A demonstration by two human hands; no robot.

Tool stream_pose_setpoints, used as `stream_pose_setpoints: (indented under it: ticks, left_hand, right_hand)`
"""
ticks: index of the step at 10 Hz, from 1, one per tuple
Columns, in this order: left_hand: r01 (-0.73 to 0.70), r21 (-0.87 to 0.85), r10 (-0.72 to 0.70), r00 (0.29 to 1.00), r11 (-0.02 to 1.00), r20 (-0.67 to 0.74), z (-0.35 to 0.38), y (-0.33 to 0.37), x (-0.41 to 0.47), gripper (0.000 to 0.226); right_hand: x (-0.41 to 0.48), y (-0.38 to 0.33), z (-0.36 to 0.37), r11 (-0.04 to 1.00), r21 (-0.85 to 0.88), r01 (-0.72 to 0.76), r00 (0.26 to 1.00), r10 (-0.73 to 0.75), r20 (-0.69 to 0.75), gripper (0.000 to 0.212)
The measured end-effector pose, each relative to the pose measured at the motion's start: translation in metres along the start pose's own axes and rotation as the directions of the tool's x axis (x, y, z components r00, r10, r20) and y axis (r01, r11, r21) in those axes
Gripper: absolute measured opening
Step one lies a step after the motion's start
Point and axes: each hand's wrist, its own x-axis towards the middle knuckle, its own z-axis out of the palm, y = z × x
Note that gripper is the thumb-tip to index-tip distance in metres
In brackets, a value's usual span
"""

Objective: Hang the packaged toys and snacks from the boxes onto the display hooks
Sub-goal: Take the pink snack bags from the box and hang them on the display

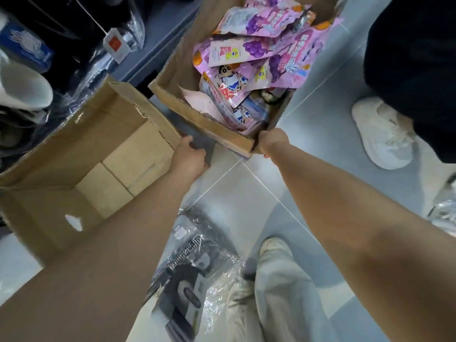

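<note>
My right hand [271, 142] is closed round the near corner of the snack box [172, 77], knuckles up and fingers wrapped over the cardboard edge. My left hand [190, 154] pinches the folded-down flap [212, 134] on the same near side, thumb above and fingers beneath. The blur there leaves the hold less sure than the right one.

The snack packets [259, 53] lie loose in a heap just beyond my right knuckles, piled toward the far end. The load therefore sits away from both grips, and I judge the box will want to dip forward if I lift by this edge alone. A flap is a weak handle, so I would slide the left fingers under the box's base before taking any weight. Then I would drag or lift it level so nothing spills.

The empty box [93, 156] stands touching my left wrist on its outer side, which leaves little room to swing that way. Wrapped packs [192, 272] lie on the floor [315, 114] below my forearms, and another person's shoe [382, 134] is to the right of my right hand. I see no display hooks.
</note>
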Motion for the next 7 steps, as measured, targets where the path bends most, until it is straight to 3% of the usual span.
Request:
stream_pose_setpoints:
  ticks: [1,2,3,4,5,6,7]
  left_hand:
    - [-0.05,0.036,0.049,0.999,0.998,0.021,0.012,0.003,-0.017,0.049]
    - [-0.115,0.318,0.104,0.993,0.941,0.05,0.029,0.002,-0.039,0.071]
    - [-0.103,0.552,0.036,0.991,0.827,0.131,0.044,-0.009,-0.062,0.076]
    - [-0.153,0.704,0.029,0.982,0.693,0.185,0.062,-0.033,-0.085,0.073]
    - [-0.242,0.822,0.137,0.97,0.516,0.199,0.082,-0.063,-0.114,0.059]
    - [-0.212,0.76,0.306,0.952,0.614,0.019,0.093,-0.077,-0.141,0.045]
    - [-0.141,0.614,0.188,0.982,0.776,-0.012,0.099,-0.09,-0.147,0.056]
  right_hand:
    - [-0.017,0.019,-0.028,0.992,-0.085,-0.089,0.996,0.088,-0.009,0.038]
    - [-0.024,0.061,-0.059,0.97,-0.221,-0.104,0.995,0.104,-0.014,0.033]
    - [-0.025,0.099,-0.081,0.941,-0.296,-0.163,0.987,0.157,-0.041,0.018]
    - [-0.029,0.142,-0.099,0.949,-0.247,-0.198,0.979,0.18,-0.095,0.015]
    - [-0.046,0.187,-0.105,0.946,-0.185,-0.267,0.961,0.247,-0.127,0.027]
    - [-0.056,0.219,-0.108,0.966,-0.093,-0.242,0.964,0.228,-0.14,0.018]
    - [-0.072,0.269,-0.105,0.942,-0.125,-0.311,0.949,0.3,-0.102,0.032]
